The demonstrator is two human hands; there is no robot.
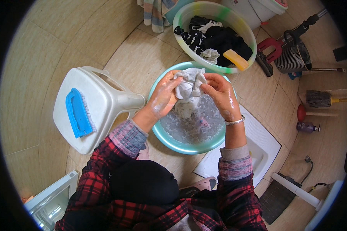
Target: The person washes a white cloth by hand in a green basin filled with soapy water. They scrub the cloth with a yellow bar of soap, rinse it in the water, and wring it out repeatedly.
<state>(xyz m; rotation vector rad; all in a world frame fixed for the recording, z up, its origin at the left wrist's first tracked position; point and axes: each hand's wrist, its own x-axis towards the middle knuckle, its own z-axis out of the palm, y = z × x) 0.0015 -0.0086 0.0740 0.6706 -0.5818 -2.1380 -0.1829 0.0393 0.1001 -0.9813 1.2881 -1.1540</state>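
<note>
A wet white cloth (190, 82), possibly a sock, is stretched between my two hands above a teal plastic basin (188, 148). My left hand (164, 95) grips its left side, with soap suds on the wrist. On the other side, my right hand (221, 93) pinches its right edge between thumb and fingers; a silver bracelet (234, 120) circles that wrist. Grey, foamy water (179, 131) fills much of the basin. Below the cloth, whitish fabric (185, 108) and a small pink patch (203, 122) show at the water.
A white plastic stool (97, 106) at left bears a blue scrub brush (78, 114). Behind the basin, a larger tub (177, 47) holds dark clothes (225, 39) and a yellow soap bar (236, 59). A squat toilet (266, 141) lies at right, near a purple pump bottle (306, 127).
</note>
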